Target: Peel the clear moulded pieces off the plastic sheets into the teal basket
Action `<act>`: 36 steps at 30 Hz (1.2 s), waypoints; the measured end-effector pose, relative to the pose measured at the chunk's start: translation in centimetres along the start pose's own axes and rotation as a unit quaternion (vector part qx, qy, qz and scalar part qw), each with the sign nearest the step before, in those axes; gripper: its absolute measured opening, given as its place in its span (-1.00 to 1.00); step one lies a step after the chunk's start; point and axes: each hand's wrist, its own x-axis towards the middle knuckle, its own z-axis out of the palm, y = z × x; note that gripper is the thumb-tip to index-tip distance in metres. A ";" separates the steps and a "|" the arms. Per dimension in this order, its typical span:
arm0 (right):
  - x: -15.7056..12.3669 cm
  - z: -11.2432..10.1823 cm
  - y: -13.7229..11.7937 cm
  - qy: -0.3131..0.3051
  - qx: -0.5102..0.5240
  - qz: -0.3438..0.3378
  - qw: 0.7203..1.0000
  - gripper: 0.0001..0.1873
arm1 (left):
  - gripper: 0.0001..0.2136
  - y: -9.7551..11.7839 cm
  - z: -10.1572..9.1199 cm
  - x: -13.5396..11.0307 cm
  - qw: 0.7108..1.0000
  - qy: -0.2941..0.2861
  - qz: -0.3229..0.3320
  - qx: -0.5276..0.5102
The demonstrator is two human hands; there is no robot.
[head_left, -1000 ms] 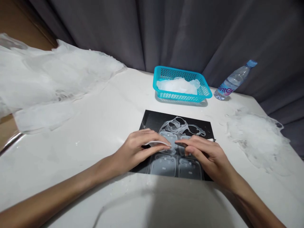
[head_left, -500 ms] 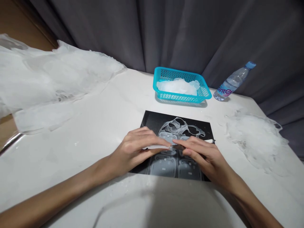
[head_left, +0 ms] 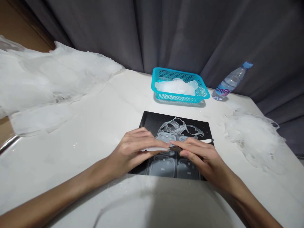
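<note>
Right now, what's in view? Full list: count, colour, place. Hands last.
thin piece: 1, whitish, pinched in left hand
blade: 1, dark, in right hand
stick: 1, white, dark tip, beyond right hand; can't tell if joined to blade
board: 1, black, on table
panels: 4 visible, pale grey, on board
loopy scrap: count unclear, whitish, far part of board
basket: 1, turquoise, back of table
heap: 1, white, in basket
bottle: 1, clear, blue cap, right of basket
piles: 2, whitish, left and right
table: 1, white, below
curtain: grey, behind
brown surface: upper left
left hand: 1, bare, over board
right hand: 1, bare, over board
</note>
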 end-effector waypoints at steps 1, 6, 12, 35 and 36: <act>0.0 0.0 0.0 0.000 -0.001 -0.002 1.000 -0.61 | -0.79 0.0 0.0 -0.1 1.000 0.000 0.001 0.002; 0.2 0.0 -0.1 0.000 -0.004 -0.003 1.000 -0.62 | -0.79 -0.2 0.1 -0.3 1.000 -0.008 -0.010 0.007; 0.2 0.1 -0.1 0.002 -0.007 -0.017 1.000 -0.59 | -0.81 0.0 0.1 -0.2 1.000 -0.001 -0.011 0.022; 0.1 -0.1 0.1 0.053 -0.109 -0.065 0.991 -0.65 | -0.85 -0.4 0.5 -0.3 0.999 0.027 0.004 0.034; 0.1 -0.2 0.1 0.049 -0.112 -0.067 0.990 -0.65 | -0.85 -0.4 0.5 -0.2 0.999 0.029 0.006 0.033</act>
